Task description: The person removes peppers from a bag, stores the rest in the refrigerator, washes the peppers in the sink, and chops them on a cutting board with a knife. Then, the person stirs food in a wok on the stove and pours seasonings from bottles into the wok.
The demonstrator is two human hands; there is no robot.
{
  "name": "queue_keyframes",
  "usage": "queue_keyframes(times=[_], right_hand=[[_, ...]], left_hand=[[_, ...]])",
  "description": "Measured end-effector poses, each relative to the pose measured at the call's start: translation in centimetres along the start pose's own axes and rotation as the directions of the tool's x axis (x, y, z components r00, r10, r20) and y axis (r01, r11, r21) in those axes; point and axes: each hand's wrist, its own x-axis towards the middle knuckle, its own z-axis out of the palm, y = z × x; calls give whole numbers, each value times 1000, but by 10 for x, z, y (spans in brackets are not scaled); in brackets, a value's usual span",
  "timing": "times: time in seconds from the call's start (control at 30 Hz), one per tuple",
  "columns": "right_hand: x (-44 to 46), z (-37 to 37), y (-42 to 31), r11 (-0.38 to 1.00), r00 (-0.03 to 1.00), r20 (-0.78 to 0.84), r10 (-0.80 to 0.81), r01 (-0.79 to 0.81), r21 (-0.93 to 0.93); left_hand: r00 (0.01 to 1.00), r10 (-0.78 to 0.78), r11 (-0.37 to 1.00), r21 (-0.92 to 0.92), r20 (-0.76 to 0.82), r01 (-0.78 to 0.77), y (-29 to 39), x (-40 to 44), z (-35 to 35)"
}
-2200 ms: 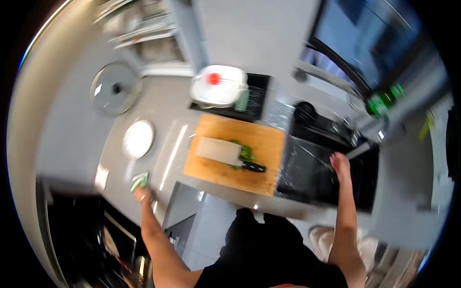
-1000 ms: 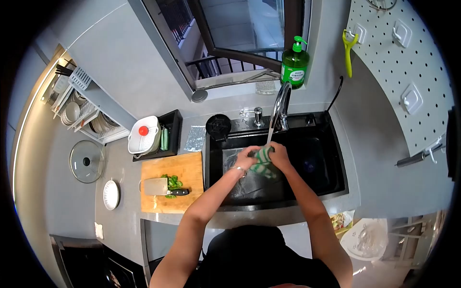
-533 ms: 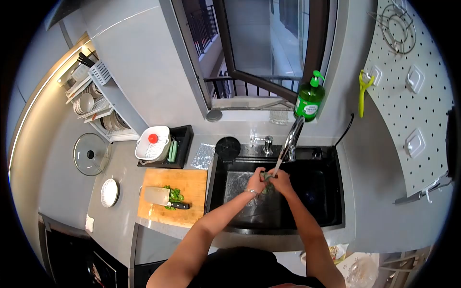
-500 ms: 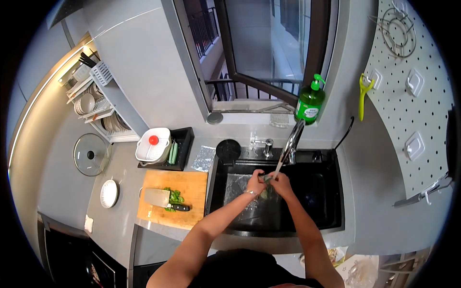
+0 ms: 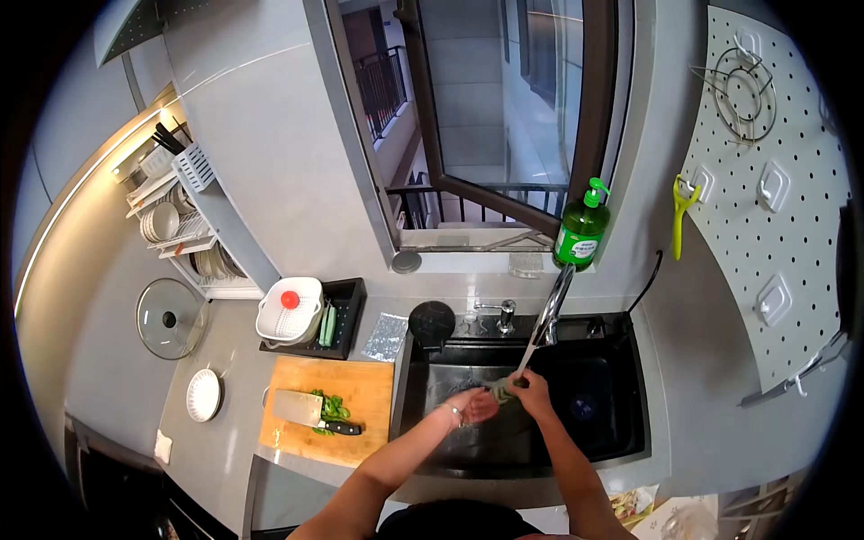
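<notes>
In the black sink (image 5: 643,387), my right hand (image 5: 533,394) is closed on a small pale-green piece (image 5: 500,391), possibly a vegetable; its exact kind is blurred. Water runs from the faucet (image 5: 551,310) onto this hand and the piece. Just to the left, my left hand (image 5: 477,407) is turned palm up with its fingers stretched out, near the green piece. Whether its fingertips touch the piece, I cannot tell.
Left of the sink, a cleaver (image 5: 299,408) and chopped green leaves (image 5: 335,405) lie on a wooden cutting board (image 5: 369,382). Behind it, a white basket (image 5: 283,319) stands in a black tray (image 5: 346,297). A green soap bottle (image 5: 580,229) stands on the windowsill.
My left hand has opened, turned palm up and moved off the green piece, while my right hand keeps hold of it. The whole view has shifted, so fixed things appear lower.
</notes>
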Motion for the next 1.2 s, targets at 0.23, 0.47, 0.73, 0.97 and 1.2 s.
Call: queue_keyframes(times=[0.23,0.47,0.73,0.97,1.2], right_hand=[[-39,1,-47,884,899,287,-331,402,-240],[-64,-20,-72,983,941,312,-128,162,-86],[-5,6,24,971,998,45,52,-61,229],[-26,46,56,-283,818,525,-235,-574,768],[16,25,31,740,780,556,287,-549,388]], left_hand=[[995,-95,995,-28,21,95,7,43,21],[881,-150,963,-137,448,234,-20,131,-36],[889,-204,979,64,410,195,-10,6,10],[901,-44,939,-291,432,186,-14,-38,39],[989,-88,978,201,120,63,-34,15,28]])
